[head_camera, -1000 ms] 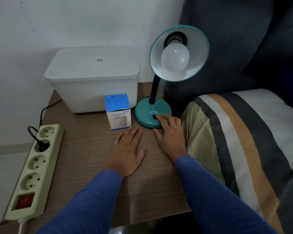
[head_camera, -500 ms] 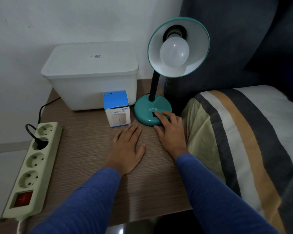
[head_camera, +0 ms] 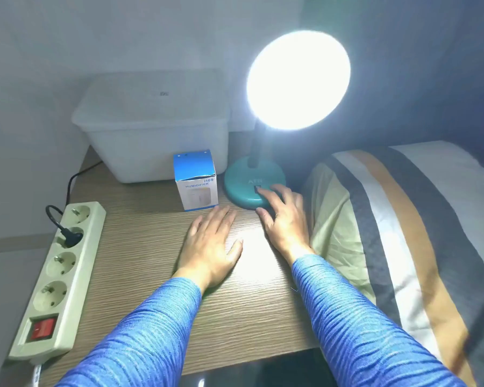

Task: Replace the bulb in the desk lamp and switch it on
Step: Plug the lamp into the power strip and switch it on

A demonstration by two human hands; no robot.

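The teal desk lamp stands at the back of the wooden table, its round base (head_camera: 242, 182) in front of a dark neck. Its shade (head_camera: 298, 81) is a blinding white disc: the bulb inside is lit and lost in the glare. My right hand (head_camera: 284, 219) rests on the front right of the base, with a fingertip on the black switch (head_camera: 256, 188). My left hand (head_camera: 211, 247) lies flat and open on the table, just left of the right hand, holding nothing.
A blue and white humidifier box (head_camera: 196, 184) stands left of the lamp base. Behind it sits a white lidded bin (head_camera: 151, 129). A beige power strip (head_camera: 60, 275) with a plugged black cord lies along the table's left edge. A striped pillow (head_camera: 389, 233) borders the right.
The lamp has come on; the bulb was dark in both earlier frames. My right fingertip stays on the base's switch. The left hand has not moved.
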